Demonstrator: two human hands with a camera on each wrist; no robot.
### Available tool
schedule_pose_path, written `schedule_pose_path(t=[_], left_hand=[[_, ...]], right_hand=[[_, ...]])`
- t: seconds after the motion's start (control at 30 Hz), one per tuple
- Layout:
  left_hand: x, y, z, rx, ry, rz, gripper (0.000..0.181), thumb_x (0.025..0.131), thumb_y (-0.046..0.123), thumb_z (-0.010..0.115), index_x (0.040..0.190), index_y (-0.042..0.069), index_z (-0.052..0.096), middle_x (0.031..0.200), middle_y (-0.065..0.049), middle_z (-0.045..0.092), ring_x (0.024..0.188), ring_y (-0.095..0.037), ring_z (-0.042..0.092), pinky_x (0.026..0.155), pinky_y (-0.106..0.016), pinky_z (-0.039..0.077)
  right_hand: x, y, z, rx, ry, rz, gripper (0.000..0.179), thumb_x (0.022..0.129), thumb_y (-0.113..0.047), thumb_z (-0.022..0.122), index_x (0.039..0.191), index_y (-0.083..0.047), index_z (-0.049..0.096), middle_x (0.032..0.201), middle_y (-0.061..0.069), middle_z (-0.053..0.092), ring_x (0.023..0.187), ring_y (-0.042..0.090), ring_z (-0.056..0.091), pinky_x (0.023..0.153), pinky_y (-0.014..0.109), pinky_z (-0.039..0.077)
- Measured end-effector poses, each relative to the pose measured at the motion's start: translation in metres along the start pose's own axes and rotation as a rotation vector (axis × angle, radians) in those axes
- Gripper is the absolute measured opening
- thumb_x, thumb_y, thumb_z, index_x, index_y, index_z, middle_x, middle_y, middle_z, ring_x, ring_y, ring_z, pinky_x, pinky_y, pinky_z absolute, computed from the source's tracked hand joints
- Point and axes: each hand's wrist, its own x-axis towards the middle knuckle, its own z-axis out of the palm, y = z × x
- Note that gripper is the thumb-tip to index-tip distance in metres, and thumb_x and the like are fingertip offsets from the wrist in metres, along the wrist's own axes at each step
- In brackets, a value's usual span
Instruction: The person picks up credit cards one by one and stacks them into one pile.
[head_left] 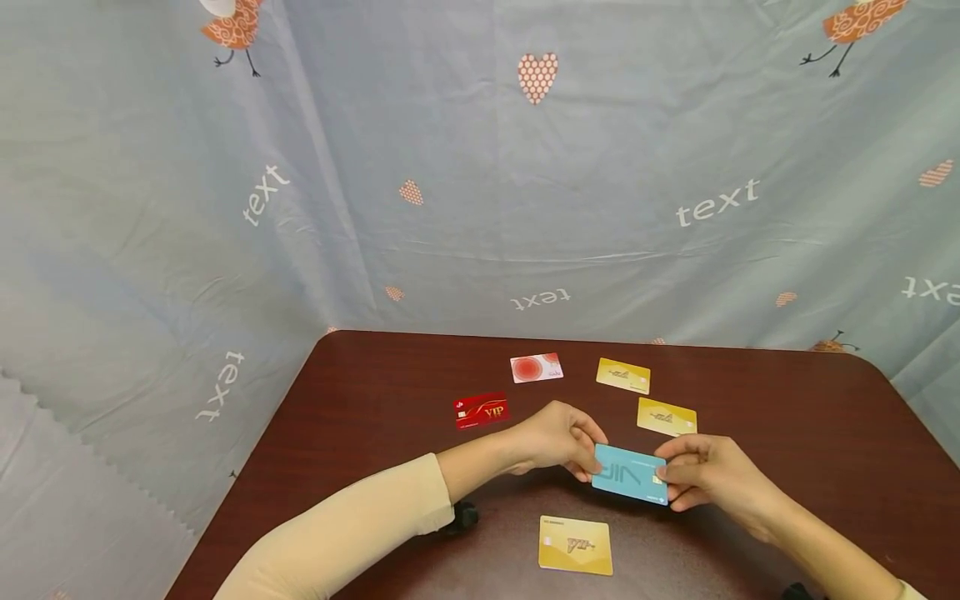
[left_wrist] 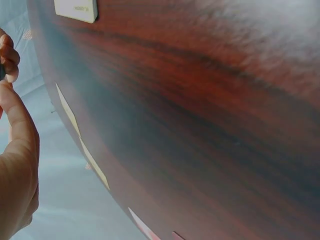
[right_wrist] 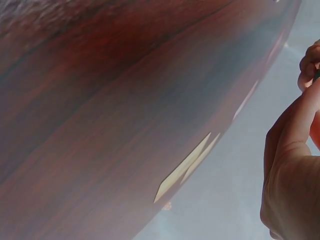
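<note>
- One red card (head_left: 481,411) lies below the frame's middle.
- One white-and-red card (head_left: 536,367) lies up and right of it.
- The left hand (head_left: 555,439) pinches the left end of one blue card (head_left: 627,477), lower right of centre.
- One gold card (head_left: 576,557) lies at bottom centre.
- Two yellow cards (head_left: 667,417) lie above the blue one.
- The right hand (head_left: 716,479) pinches its right end.

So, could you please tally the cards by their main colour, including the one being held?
Gold cards: 3
Blue card: 1
Red card: 1
White card with a red circle: 1
Total: 6
</note>
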Motion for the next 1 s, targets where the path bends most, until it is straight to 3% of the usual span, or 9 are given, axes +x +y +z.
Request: schedule_pose_path(t=[0.33, 1.0], left_hand=[[-0.010, -0.007, -0.006, -0.053, 0.016, -0.014, 0.028, 0.081, -0.019, 0.078, 0.102, -0.004, 0.071, 0.073, -0.012, 0.064, 0.060, -0.021, 0.069, 0.061, -0.034, 0.063], [-0.032, -0.018, -0.012, -0.095, 0.041, -0.045, 0.027, 0.082, -0.018, 0.077, 0.103, -0.004, 0.071, 0.073, -0.012, 0.064, 0.060, -0.022, 0.070, 0.062, -0.034, 0.063]], right_hand=[[0.002, -0.002, 0.009, 0.006, -0.040, -0.009, 0.041, 0.095, -0.008, 0.074, 0.124, 0.015, 0.055, 0.085, 0.010, 0.070, 0.075, 0.020, 0.068, 0.071, 0.037, 0.064], [0.005, 0.001, 0.026, 0.016, -0.100, -0.013, 0.040, 0.094, -0.007, 0.076, 0.122, 0.014, 0.057, 0.086, 0.010, 0.071, 0.075, 0.020, 0.068, 0.069, 0.037, 0.064]])
